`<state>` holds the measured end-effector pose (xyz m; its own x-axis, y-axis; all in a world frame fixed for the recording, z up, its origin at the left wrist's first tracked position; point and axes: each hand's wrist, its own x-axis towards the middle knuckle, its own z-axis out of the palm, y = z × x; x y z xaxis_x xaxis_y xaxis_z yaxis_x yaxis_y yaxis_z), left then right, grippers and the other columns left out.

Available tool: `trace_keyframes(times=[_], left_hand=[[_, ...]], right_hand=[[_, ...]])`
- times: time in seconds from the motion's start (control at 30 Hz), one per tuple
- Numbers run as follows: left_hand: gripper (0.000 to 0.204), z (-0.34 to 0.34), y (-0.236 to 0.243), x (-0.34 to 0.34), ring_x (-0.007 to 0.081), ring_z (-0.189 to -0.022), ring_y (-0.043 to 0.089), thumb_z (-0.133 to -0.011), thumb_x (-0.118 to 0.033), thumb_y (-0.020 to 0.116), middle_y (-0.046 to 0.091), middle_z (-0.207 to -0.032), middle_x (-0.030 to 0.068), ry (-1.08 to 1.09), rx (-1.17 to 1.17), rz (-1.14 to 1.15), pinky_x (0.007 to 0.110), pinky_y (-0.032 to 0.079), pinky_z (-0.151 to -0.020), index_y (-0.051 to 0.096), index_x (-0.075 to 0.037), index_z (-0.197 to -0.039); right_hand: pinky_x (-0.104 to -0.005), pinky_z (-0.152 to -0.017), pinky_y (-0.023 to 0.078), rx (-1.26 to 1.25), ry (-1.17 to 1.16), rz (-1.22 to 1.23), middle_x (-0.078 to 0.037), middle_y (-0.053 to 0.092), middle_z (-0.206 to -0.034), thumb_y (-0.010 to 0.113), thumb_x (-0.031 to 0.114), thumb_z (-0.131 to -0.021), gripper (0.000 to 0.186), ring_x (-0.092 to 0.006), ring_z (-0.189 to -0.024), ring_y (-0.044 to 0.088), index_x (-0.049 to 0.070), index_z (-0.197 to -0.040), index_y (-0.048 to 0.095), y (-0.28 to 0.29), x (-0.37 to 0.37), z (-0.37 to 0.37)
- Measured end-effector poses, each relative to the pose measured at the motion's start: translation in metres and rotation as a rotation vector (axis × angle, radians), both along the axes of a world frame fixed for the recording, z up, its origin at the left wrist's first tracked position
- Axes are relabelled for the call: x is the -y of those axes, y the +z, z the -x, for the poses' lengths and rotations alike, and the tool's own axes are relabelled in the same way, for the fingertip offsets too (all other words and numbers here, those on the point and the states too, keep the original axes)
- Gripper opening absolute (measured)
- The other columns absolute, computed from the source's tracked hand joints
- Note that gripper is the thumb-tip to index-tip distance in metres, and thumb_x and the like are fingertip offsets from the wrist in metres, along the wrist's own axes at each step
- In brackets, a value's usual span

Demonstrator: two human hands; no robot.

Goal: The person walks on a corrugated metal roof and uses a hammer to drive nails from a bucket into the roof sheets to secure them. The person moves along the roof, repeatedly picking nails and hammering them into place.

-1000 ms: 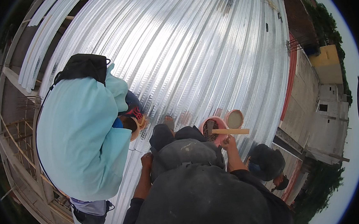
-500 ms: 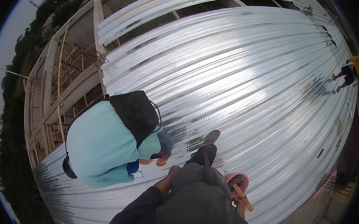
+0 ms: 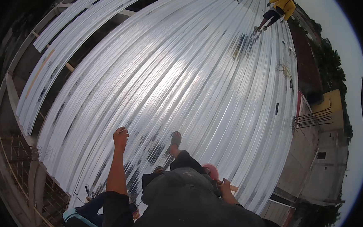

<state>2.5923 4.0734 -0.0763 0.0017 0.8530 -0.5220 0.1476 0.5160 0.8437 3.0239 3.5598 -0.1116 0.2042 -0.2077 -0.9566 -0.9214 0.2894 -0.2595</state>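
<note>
My left hand [image 3: 121, 138] is raised out in front over the metal sheets, its fingers curled in; anything inside them is too small to make out. Down by my right hip, my right hand [image 3: 224, 187] is closed around a hammer, whose pale wooden handle [image 3: 234, 188] sticks out past the fingers. My body hides the hammer's head. Just ahead of that hand shows part of a pink bucket [image 3: 211, 171]; whether the hand also holds it I cannot tell. One sandalled foot [image 3: 175, 139] is forward on the ribbed silver metal sheets [image 3: 175, 84].
A co-worker in light blue [image 3: 78, 226] is low at my left. Another person in yellow [image 3: 283, 5] stands far right. Open gaps between loose sheets [image 3: 46, 76] lie left, above concrete beams and poles. Rebar [image 3: 314, 118] juts out beyond the right edge. Wire [image 3: 285, 69] lies on the sheets.
My view has swung right, so the co-worker in light blue has shifted to the lower left edge. My left arm has come up and forward. My right hand still grips the hammer.
</note>
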Motion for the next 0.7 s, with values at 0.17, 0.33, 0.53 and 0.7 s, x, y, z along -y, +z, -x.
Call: trace_keyframes(times=[0.17, 0.33, 0.53, 0.7], left_hand=[[0.026, -0.019, -0.066, -0.046, 0.0132, -0.057, 0.061, -0.095, -0.015, 0.063, 0.066, -0.084, 0.0072, -0.019, 0.011, 0.110, 0.027, 0.042, -0.044, 0.065, -0.003, -0.118], [0.014, -0.092, -0.064, -0.034, 0.0166, -0.048, 0.050, -0.095, -0.011, 0.052, 0.051, -0.068, 0.0026, -0.244, -0.252, 0.545, 0.032, 0.033, -0.041, 0.053, -0.014, -0.081], [0.016, -0.183, -0.072, -0.161, 0.0162, -0.058, 0.060, -0.094, -0.014, 0.062, 0.063, -0.080, 0.0063, -0.251, -0.158, 0.517, 0.030, 0.041, -0.044, 0.064, -0.006, -0.107], [0.039, -0.315, -0.035, -0.345, 0.0143, -0.063, 0.063, -0.094, -0.014, 0.064, 0.067, -0.089, 0.0082, -0.205, -0.113, 0.337, 0.025, 0.042, -0.046, 0.062, 0.001, -0.129]], right_hand=[[-0.0330, -0.057, 0.054, 0.203, 0.429, -0.091, -0.011, 0.057, -0.091, 0.054, 0.032, -0.102, 0.033, -0.0190, -0.065, 0.054, 0.001, -0.109, 0.057, -0.016, -0.078, -0.070], [-0.0335, -0.063, 0.049, 0.093, -0.260, -0.062, -0.004, 0.054, -0.076, 0.063, 0.036, -0.100, 0.026, -0.0195, -0.065, 0.053, 0.011, -0.103, 0.063, -0.029, -0.159, -0.164], [-0.0305, -0.061, 0.048, 0.231, -0.278, -0.158, -0.003, 0.057, -0.089, 0.064, 0.037, -0.098, 0.029, -0.0166, -0.074, 0.055, 0.011, -0.110, 0.063, -0.030, -0.283, -0.248], [-0.0320, -0.063, 0.053, 0.249, -0.331, -0.097, -0.007, 0.058, -0.096, 0.064, 0.038, -0.097, 0.034, -0.0185, -0.074, 0.059, 0.009, -0.113, 0.059, -0.040, -0.371, -0.333]])
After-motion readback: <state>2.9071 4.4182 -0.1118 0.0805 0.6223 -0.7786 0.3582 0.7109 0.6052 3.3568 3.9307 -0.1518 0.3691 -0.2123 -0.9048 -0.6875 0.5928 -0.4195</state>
